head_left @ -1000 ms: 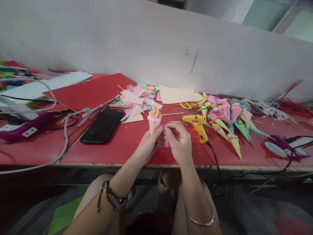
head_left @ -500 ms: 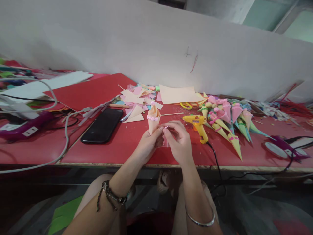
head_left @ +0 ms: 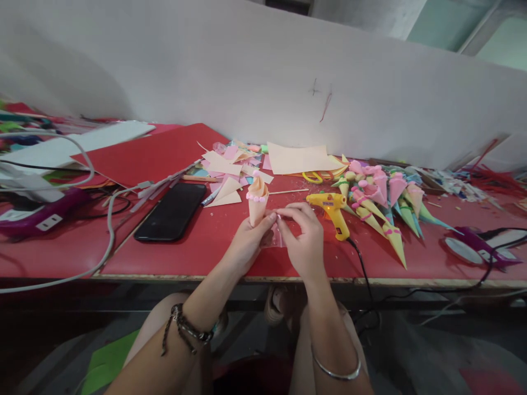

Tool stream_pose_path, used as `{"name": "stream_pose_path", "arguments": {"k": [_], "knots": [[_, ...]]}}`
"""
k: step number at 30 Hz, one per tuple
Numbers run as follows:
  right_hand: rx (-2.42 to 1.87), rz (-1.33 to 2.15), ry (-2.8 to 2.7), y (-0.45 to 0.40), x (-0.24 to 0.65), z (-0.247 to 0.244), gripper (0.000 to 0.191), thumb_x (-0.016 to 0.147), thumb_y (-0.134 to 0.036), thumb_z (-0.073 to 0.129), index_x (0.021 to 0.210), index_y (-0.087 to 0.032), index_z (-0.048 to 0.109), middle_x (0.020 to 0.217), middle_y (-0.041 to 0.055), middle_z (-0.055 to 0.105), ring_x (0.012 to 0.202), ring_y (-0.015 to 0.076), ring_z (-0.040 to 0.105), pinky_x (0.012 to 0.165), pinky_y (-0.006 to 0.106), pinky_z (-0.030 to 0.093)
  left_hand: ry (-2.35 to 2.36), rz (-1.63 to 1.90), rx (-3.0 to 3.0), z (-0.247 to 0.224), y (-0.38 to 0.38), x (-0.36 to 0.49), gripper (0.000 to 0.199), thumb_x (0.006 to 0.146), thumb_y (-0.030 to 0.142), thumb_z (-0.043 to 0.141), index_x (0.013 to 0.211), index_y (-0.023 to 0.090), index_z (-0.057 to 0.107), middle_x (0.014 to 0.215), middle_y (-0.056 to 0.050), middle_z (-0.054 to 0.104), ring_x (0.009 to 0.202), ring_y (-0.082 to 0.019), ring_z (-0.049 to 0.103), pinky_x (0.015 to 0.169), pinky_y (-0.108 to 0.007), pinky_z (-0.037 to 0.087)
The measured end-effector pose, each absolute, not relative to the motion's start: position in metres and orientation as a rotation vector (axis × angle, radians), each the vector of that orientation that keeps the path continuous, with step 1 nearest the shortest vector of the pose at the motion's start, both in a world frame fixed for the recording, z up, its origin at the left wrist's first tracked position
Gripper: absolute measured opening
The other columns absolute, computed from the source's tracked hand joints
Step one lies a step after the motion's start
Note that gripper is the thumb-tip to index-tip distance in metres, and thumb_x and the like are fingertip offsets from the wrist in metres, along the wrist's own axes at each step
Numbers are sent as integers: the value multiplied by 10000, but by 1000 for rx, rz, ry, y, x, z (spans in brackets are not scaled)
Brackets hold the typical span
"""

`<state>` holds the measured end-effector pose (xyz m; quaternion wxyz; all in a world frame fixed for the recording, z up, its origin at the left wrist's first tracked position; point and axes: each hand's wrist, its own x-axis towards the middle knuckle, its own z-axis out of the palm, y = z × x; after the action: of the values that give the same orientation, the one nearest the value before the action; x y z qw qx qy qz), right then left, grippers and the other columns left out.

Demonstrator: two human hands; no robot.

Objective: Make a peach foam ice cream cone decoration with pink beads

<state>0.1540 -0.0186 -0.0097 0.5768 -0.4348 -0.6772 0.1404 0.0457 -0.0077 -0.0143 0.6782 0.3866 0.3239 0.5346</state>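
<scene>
A small peach paper cone [head_left: 257, 207] with a swirled top and a ring of pink balls stands upright in my left hand [head_left: 252, 240], held at its lower end. My right hand [head_left: 303, 236] is just to the right, its thumb and index finger pinched together close to my left thumb. What sits in that pinch is too small to make out. Below the fingertips, between both hands, hangs a clear plastic bag [head_left: 278, 237]. A thin wooden stick [head_left: 289, 191] lies behind the hands on the red table [head_left: 222, 255].
A yellow glue gun [head_left: 332, 209] lies right of my hands, with finished paper cones [head_left: 381, 195] piled beyond it. A black phone [head_left: 172, 213] is at the left. Paper scraps [head_left: 224, 164], yellow scissors [head_left: 313, 177] and a peach sheet [head_left: 298, 158] lie behind.
The fingers of my right hand have closed in toward my left thumb, and the pink bit that showed at their tips is now mostly hidden. The cone stays in my left hand.
</scene>
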Motion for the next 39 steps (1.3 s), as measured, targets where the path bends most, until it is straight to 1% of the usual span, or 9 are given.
{"name": "stream_pose_path", "arguments": {"k": [5, 9, 14, 17, 20, 24, 30, 35, 39], "knots": [[-983, 397, -1537, -20, 151, -9, 120, 788, -165, 511, 809, -201, 624, 817, 28, 557, 807, 145, 544, 727, 275, 444, 691, 1176, 829, -14, -8, 45, 395, 606, 406, 710, 587, 167, 396, 432, 114, 219, 393, -25, 174, 397, -170, 163], [-837, 738, -1226, -17, 147, -11, 47, 762, -209, 559, 735, -195, 595, 754, -10, 558, 721, 107, 539, 673, 241, 440, 630, 1141, 840, -10, -11, 45, 396, 621, 380, 712, 588, 166, 380, 432, 119, 227, 378, -17, 165, 382, -165, 150], [-686, 1014, -770, -14, 151, -9, 93, 734, -265, 586, 682, -195, 553, 636, -57, 519, 574, 61, 478, 587, 210, 421, 604, 1111, 819, -7, -12, 43, 409, 636, 380, 705, 578, 165, 362, 434, 123, 207, 371, -12, 155, 376, -158, 147], [-655, 1047, -708, -14, 155, -7, 60, 725, -249, 596, 715, -191, 600, 596, -59, 524, 543, 51, 461, 563, 198, 407, 576, 1096, 811, -8, -11, 41, 408, 636, 384, 706, 577, 161, 369, 434, 122, 196, 374, -13, 141, 378, -155, 143], [-661, 1075, -711, -14, 154, -6, 87, 732, -252, 591, 759, -184, 639, 587, -49, 547, 556, 50, 482, 549, 187, 400, 548, 1068, 823, -8, -11, 40, 375, 638, 409, 700, 605, 148, 433, 430, 125, 169, 374, -16, 118, 378, -153, 140], [-669, 1069, -743, -15, 152, -7, 87, 741, -252, 585, 743, -188, 643, 581, -47, 568, 550, 50, 499, 537, 182, 409, 520, 1052, 826, -8, -12, 41, 345, 646, 422, 690, 642, 139, 493, 420, 124, 156, 369, -23, 110, 377, -153, 152], [-675, 1096, -749, -16, 151, -8, 112, 700, -189, 620, 793, -219, 675, 652, -45, 640, 605, 42, 560, 608, 169, 453, 505, 1045, 813, -9, -11, 41, 347, 653, 408, 690, 614, 146, 465, 411, 122, 177, 363, -25, 119, 375, -158, 157], [-694, 1101, -754, -15, 150, -9, 146, 681, -177, 627, 806, -218, 690, 716, -28, 671, 674, 67, 599, 671, 206, 482, 488, 1035, 817, -10, -11, 40, 361, 662, 406, 683, 597, 153, 435, 416, 122, 177, 360, -24, 118, 371, -157, 154], [-707, 1101, -784, -16, 150, -9, 144, 692, -186, 629, 821, -214, 684, 708, -29, 669, 649, 68, 602, 656, 211, 489, 468, 1032, 830, -11, -11, 40, 359, 673, 416, 671, 602, 155, 434, 420, 122, 164, 362, -24, 118, 383, -155, 172]]}}
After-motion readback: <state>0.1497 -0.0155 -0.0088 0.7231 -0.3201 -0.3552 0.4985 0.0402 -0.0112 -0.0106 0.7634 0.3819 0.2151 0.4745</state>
